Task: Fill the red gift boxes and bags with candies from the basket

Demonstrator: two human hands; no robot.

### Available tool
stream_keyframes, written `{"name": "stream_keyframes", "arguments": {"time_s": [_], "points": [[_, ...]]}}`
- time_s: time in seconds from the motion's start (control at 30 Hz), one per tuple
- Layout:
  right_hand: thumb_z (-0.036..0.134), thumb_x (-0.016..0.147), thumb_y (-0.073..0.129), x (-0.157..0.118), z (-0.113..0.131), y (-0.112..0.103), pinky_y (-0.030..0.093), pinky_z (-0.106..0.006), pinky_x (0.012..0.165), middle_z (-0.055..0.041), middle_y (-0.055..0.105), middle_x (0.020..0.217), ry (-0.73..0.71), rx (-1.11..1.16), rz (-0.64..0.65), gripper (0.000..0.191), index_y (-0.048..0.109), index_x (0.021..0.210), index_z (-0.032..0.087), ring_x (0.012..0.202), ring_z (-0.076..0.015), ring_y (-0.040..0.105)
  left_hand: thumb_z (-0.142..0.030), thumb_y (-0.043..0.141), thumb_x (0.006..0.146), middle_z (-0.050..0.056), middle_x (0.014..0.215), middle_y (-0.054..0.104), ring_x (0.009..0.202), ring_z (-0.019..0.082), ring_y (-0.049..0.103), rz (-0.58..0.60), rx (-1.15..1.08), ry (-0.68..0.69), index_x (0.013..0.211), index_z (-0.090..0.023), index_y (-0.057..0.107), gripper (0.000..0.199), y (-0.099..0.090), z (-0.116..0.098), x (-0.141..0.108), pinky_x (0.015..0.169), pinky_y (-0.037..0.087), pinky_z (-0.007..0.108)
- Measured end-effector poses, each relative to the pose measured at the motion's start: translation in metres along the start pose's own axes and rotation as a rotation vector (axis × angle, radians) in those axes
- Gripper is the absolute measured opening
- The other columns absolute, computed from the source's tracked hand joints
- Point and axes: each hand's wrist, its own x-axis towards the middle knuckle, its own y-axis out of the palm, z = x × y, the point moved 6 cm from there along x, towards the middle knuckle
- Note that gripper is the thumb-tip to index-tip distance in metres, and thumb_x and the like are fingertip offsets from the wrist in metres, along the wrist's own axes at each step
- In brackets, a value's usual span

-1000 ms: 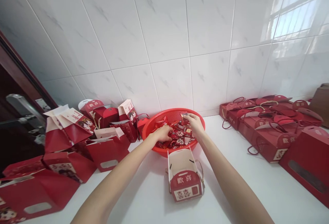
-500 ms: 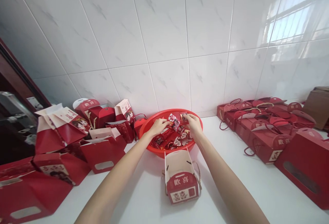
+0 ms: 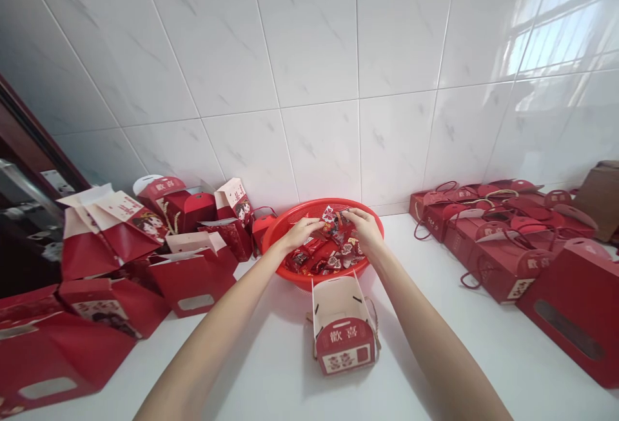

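Both my hands are inside a red plastic basket (image 3: 271, 240) filled with small wrapped candies (image 3: 333, 261). My right hand (image 3: 366, 229), at the basket's right side, pinches a dark red candy packet (image 3: 344, 220) between thumb and fingers. My left hand (image 3: 300, 234) is over the left part, its fingers drawn together beside a red packet; what they grip is hidden. Between the hands shows a wrapper with a pink and white flower print (image 3: 329, 215). In front of the basket stands an open-topped red gift box (image 3: 345, 350) with a cream inside and rope handles.
Several red gift boxes and bags (image 3: 193, 279) crowd the white counter (image 3: 271, 369) on the left. More red boxes (image 3: 503, 266) with cord handles stand in rows on the right. A brown carton (image 3: 599, 198) is at the far right. Behind rises a tiled wall (image 3: 319, 150).
The flower-print wrapper has shifted a little up and right between my hands. My left hand has moved slightly toward the middle. The gift box stays in place; the view has tilted slightly.
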Motion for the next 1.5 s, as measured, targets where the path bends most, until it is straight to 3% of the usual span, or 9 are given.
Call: {"name": "stream_keyframes", "arguments": {"time_s": [0.13,0.47,0.63,0.77,0.9,1.13,1.27,1.4,1.5], "points": [[0.037,0.057,0.073,0.0,0.0,-0.002,0.044,-0.027,0.055,-0.0025,0.071,0.07,-0.024,-0.031,-0.036,0.02,0.068,0.064,0.02,0.066,-0.0175,0.061,-0.035,0.035,0.095,0.009,0.114,0.073,0.108,0.023,0.067,-0.088,0.359,-0.058,0.1,-0.015,0.068,0.039,-0.01,0.012,0.004,0.095,0.051,0.034],[0.036,0.064,0.07,0.003,0.0,-0.008,0.049,-0.028,0.064,-0.0018,0.072,0.075,-0.1,-0.073,-0.07,0.016,0.068,0.068,0.021,0.074,-0.0183,0.063,-0.018,0.079,0.055,0.014,0.112,0.074,0.1,0.034,0.07,0.06,0.758,-0.303,0.093,-0.02,0.07,0.039,-0.004,0.057,0.004,0.083,0.053,0.035],[0.038,0.063,0.071,0.004,0.0,-0.006,0.049,-0.028,0.066,-0.0012,0.07,0.071,-0.106,-0.051,-0.062,0.018,0.066,0.066,0.021,0.071,-0.0177,0.062,-0.021,0.067,0.073,0.012,0.099,0.077,0.094,0.03,0.072,-0.037,0.715,-0.233,0.084,-0.019,0.073,0.013,-0.008,0.041,0.005,0.086,0.053,0.036],[0.039,0.061,0.073,0.005,-0.002,-0.006,0.047,-0.027,0.058,-0.0015,0.069,0.07,-0.072,-0.042,-0.062,0.02,0.066,0.066,0.02,0.067,-0.0174,0.061,-0.014,0.046,0.085,0.011,0.112,0.075,0.11,0.026,0.068,-0.238,0.564,-0.137,0.101,-0.017,0.074,0.032,-0.024,0.025,0.005,0.099,0.05,0.036],[0.039,0.06,0.075,0.003,-0.005,-0.006,0.044,-0.025,0.051,-0.0018,0.07,0.071,-0.004,-0.033,-0.033,0.022,0.067,0.069,0.021,0.064,-0.0168,0.061,-0.011,0.039,0.087,0.008,0.116,0.074,0.101,0.02,0.07,-0.304,0.377,-0.076,0.116,-0.016,0.069,0.043,-0.029,0.02,0.005,0.085,0.058,0.031],[0.032,0.053,0.079,0.0,-0.008,0.001,0.052,-0.029,0.056,-0.0026,0.071,0.075,0.079,0.027,0.041,0.021,0.066,0.066,0.021,0.074,-0.0211,0.066,-0.019,0.051,0.09,0.007,0.102,0.075,0.091,0.02,0.071,-0.159,-0.092,0.07,0.122,-0.015,0.063,0.035,-0.013,0.009,0.003,0.086,0.059,0.036],[0.035,0.058,0.078,0.005,-0.008,-0.006,0.053,-0.029,0.058,-0.0014,0.069,0.07,0.028,0.105,-0.059,0.023,0.064,0.068,0.02,0.07,-0.0196,0.065,-0.027,0.058,0.092,0.009,0.102,0.075,0.085,0.02,0.073,-0.15,-0.184,0.019,0.122,-0.016,0.062,0.033,-0.011,0.014,0.004,0.085,0.059,0.038],[0.04,0.066,0.073,0.011,-0.007,-0.019,0.054,-0.029,0.063,0.0019,0.066,0.066,-0.045,0.215,-0.225,0.026,0.054,0.069,0.023,0.069,-0.0175,0.064,-0.029,0.054,0.093,0.01,0.103,0.076,0.088,0.022,0.073,-0.123,0.086,-0.018,0.115,-0.016,0.067,0.029,-0.01,0.012,0.01,0.086,0.057,0.037],[0.04,0.069,0.073,0.011,-0.006,-0.024,0.054,-0.029,0.062,0.0025,0.065,0.064,-0.065,0.277,-0.287,0.028,0.051,0.069,0.024,0.067,-0.0171,0.064,-0.023,0.055,0.088,0.007,0.108,0.077,0.1,0.024,0.071,0.046,0.462,0.059,0.101,-0.019,0.074,0.024,0.008,0.0,0.022,0.096,0.05,0.034]]}}
